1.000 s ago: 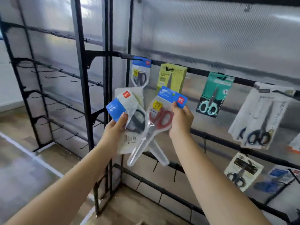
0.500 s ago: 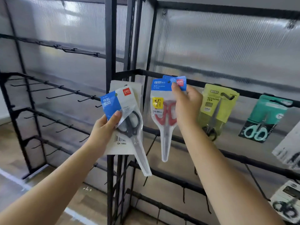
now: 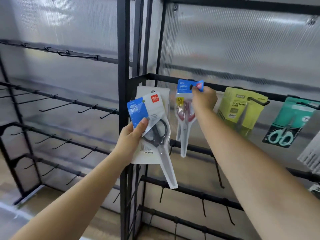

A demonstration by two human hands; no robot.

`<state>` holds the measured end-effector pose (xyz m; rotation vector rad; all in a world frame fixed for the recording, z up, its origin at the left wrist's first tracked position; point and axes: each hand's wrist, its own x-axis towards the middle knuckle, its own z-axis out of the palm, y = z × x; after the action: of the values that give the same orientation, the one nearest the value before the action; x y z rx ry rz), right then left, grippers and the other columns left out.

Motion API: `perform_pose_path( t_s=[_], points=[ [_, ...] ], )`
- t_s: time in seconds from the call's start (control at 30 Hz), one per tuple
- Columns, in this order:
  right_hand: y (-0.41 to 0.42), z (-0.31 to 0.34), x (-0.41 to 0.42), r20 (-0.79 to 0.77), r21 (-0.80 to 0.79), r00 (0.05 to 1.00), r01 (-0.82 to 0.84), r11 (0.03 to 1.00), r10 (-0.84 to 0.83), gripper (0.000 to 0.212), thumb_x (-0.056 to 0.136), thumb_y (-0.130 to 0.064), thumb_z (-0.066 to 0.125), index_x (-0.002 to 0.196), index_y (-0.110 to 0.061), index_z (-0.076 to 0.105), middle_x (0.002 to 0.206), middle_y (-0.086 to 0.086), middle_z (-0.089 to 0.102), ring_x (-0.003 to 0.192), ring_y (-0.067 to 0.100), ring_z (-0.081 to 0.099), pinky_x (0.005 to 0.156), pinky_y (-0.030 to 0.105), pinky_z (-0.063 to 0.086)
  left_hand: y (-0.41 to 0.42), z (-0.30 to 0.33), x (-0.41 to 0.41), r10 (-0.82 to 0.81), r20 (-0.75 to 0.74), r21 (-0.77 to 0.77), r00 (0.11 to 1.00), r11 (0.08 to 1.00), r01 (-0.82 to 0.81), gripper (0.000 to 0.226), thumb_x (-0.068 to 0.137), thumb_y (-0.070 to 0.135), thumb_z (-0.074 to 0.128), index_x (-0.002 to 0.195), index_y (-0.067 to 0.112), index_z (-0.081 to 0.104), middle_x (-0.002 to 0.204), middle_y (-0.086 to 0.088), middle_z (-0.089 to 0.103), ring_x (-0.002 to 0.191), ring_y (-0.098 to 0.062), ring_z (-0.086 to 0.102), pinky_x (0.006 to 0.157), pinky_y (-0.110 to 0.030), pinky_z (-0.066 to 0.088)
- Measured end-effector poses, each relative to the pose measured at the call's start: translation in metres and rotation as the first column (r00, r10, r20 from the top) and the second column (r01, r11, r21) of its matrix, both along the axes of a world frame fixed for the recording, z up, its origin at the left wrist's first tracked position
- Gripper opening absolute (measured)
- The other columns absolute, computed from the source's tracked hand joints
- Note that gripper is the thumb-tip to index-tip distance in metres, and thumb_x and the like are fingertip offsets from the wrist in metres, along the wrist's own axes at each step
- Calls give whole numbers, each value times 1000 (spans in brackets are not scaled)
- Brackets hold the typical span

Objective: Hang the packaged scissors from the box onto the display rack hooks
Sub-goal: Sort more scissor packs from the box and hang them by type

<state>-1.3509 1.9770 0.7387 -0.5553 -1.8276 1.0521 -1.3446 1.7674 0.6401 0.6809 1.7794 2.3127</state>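
Observation:
My right hand (image 3: 204,99) pinches the blue header card of a pack of red-handled scissors (image 3: 184,118), holding its hang hole up against the top rail of the right display rack (image 3: 216,87). Whether a hook passes through the hole I cannot tell. My left hand (image 3: 131,137) grips two packs together at chest height: a pack of black-handled scissors (image 3: 155,134) in front and a white-backed pack (image 3: 154,92) behind it. No box is in view.
A yellow-green scissors pack (image 3: 240,111) and a teal scissors pack (image 3: 287,123) hang on hooks right of my right hand. Bare hooks (image 3: 220,175) stick out of the lower rails. The left rack (image 3: 72,104) carries rows of bare hooks.
My right hand has lifted the red-handled pack higher and further in, up to the top rail. My left hand has kept its packs at about the same place.

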Motion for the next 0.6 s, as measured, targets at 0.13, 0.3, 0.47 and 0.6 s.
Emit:
perform_pose_path(
  t_s=[0.13,0.3,0.47,0.6],
  points=[
    [6,-6,-8,-57,-111,997,39,993,-46,20,90,-22,61,101,-8,51,86,-2,51,73,11,51,47,15,31,11,4,-3,-20,32,14,999,1000,20,16,94,36,52,99,24,63,80,3,74,65,-15,71,53,-23,53],
    [-26,-33,33,-307,-69,944,-152,986,124,12,90,-15,58,92,-17,46,86,-6,51,73,0,53,63,11,43,22,3,-4,-40,71,65,997,997,35,16,93,35,54,99,23,63,78,3,74,64,-15,71,51,-22,53],
    [-57,-67,63,-57,-18,877,-479,878,478,24,79,-31,73,82,-21,52,76,-9,58,61,-8,55,55,7,43,32,5,2,-102,77,116,992,989,93,33,81,42,60,103,17,62,82,-2,74,69,-20,71,55,-26,54],
    [-59,-74,60,-53,18,918,-392,920,392,27,78,-24,75,85,-19,49,75,-13,55,60,-15,54,52,4,40,37,2,10,-89,64,160,994,984,78,36,84,39,56,108,13,63,89,-4,74,74,-17,71,58,-24,55]
  ],
)
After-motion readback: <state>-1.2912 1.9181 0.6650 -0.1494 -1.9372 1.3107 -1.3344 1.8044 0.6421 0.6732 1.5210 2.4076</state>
